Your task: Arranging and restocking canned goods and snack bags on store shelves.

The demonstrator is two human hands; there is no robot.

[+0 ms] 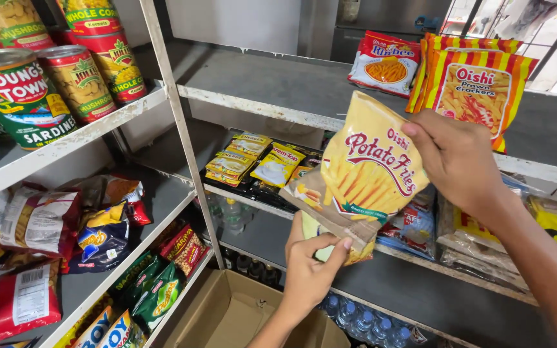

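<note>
I hold a yellow snack bag with a picture of fries (362,174) in front of the grey metal shelves. My right hand (456,161) grips its upper right edge. My left hand (311,270) pinches its lower corner from below, and a second yellow pack is partly hidden behind the bag there. On the top shelf (291,90) just above and to the right stand red-and-yellow striped cracker bags (475,90), and a red-and-white snack bag (387,64) lies beside them.
Tin cans (66,71) fill the left rack's upper shelf, with snack bags (40,225) below. Small yellow sachets (253,158) sit on the middle shelf. An open cardboard box (240,312) stands on the floor beside water bottles (362,322). More packets (478,238) lie at the right.
</note>
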